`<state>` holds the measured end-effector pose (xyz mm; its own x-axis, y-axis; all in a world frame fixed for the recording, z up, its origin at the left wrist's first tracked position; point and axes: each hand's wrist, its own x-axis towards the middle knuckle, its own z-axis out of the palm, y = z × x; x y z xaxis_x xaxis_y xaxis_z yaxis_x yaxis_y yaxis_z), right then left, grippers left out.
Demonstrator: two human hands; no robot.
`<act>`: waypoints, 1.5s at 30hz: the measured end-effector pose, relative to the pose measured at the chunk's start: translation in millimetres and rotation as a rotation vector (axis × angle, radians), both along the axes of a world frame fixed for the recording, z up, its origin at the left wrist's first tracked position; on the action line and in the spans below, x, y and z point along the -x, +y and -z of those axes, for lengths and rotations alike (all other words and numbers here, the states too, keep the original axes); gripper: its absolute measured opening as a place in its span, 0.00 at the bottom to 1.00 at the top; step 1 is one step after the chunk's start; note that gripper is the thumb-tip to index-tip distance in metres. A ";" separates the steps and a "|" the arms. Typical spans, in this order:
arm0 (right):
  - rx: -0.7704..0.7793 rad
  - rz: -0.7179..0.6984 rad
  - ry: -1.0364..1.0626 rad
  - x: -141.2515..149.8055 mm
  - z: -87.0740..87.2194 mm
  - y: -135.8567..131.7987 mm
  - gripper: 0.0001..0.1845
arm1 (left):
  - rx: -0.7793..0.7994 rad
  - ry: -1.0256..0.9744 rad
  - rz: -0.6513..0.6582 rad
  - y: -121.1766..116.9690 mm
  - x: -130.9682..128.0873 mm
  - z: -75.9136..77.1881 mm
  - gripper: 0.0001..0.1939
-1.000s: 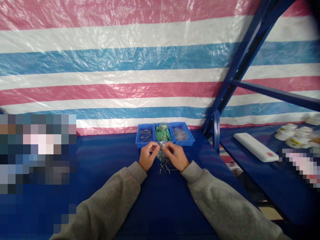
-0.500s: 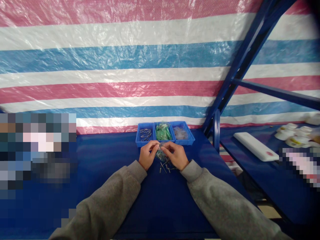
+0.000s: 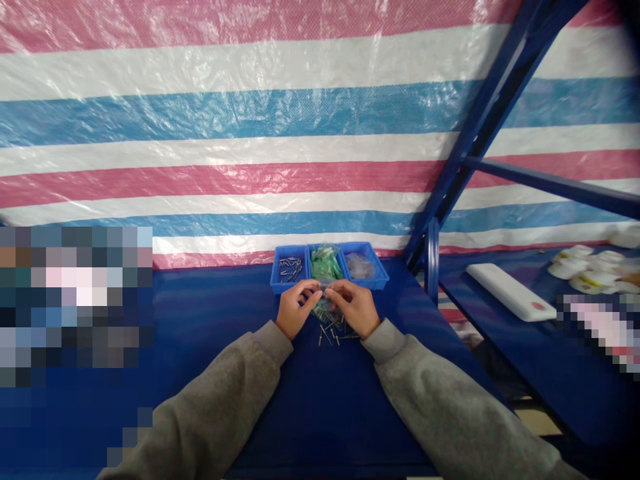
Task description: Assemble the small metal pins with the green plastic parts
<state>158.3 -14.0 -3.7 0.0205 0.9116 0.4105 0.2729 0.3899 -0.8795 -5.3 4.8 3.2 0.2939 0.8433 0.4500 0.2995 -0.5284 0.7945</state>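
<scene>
My left hand [image 3: 297,311] and my right hand [image 3: 356,311] meet over the blue table, thumbs and forefingers pinched on the edge of a small clear plastic bag [image 3: 324,287]. The fingers hide much of it. Below them, a loose pile of blind rivets [image 3: 330,332] lies on the tabletop, with see-through greenish plastic among it. Just beyond my hands stands a blue compartment tray [image 3: 330,287]. Its left section holds rivets [image 3: 291,269], the middle one green plastic packets [image 3: 326,263], and the right one clear plastic bags [image 3: 360,266].
A blue metal frame [image 3: 470,147] rises at the right of the table [image 3: 210,313]. On another table beyond it are a white oblong case [image 3: 511,292] and several white rolls [image 3: 595,270]. Striped plastic sheeting [image 3: 225,173] hangs behind. Areas at far left and far right are pixelated.
My fingers have shifted slightly on the plastic bag, and a small gap now shows between the two hands. The tray and the rivets stay where they were.
</scene>
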 end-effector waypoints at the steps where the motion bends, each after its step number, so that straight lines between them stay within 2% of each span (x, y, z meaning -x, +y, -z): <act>1: -0.001 0.001 -0.013 -0.1 -0.2 -0.2 0.15 | 0.000 0.008 0.002 0.2 0.2 0.4 0.11; 8: -0.020 -0.009 -0.131 -0.4 0.1 0.7 0.11 | -0.015 0.010 0.010 0.4 -0.1 2.3 0.08; 16: -0.074 -0.005 -0.219 1.9 -7.9 -2.0 0.07 | 0.004 0.006 0.014 1.4 -1.2 3.8 0.04; 21: -0.023 -0.042 -0.149 2.2 -4.8 -1.8 0.08 | 0.028 -0.060 0.009 1.7 -0.7 5.2 0.04; 28: 0.097 -0.116 0.111 2.9 -1.6 1.4 0.14 | 0.099 -0.142 0.006 1.8 -0.9 4.8 0.09; 31: 0.079 -0.049 0.201 -0.9 -3.5 4.5 0.15 | 0.122 -0.192 0.017 1.3 -0.9 2.7 0.13; 36: -0.004 0.220 0.326 -14.9 -6.2 12.7 0.20 | 0.106 -0.209 0.011 0.2 -0.7 2.5 0.13; 38: -0.004 0.310 0.359 -20.9 -6.5 15.5 0.26 | 0.104 -0.205 0.011 0.0 -0.2 3.2 0.13; 40: 0.012 0.318 0.343 -26.1 -6.6 17.8 0.37 | 0.105 -0.189 0.016 0.2 0.5 3.7 0.12; 42: 0.002 0.312 0.271 -30.2 -6.9 19.5 0.43 | 0.095 -0.154 0.009 0.5 1.0 3.0 0.12; 43: -0.008 0.313 0.214 -31.8 -7.3 19.9 0.42 | 0.079 -0.128 -0.004 0.3 1.0 1.9 0.12; 45: -0.018 0.297 0.057 -34.5 -9.2 19.1 0.32 | 0.020 -0.048 -0.032 -1.8 1.0 -2.2 0.11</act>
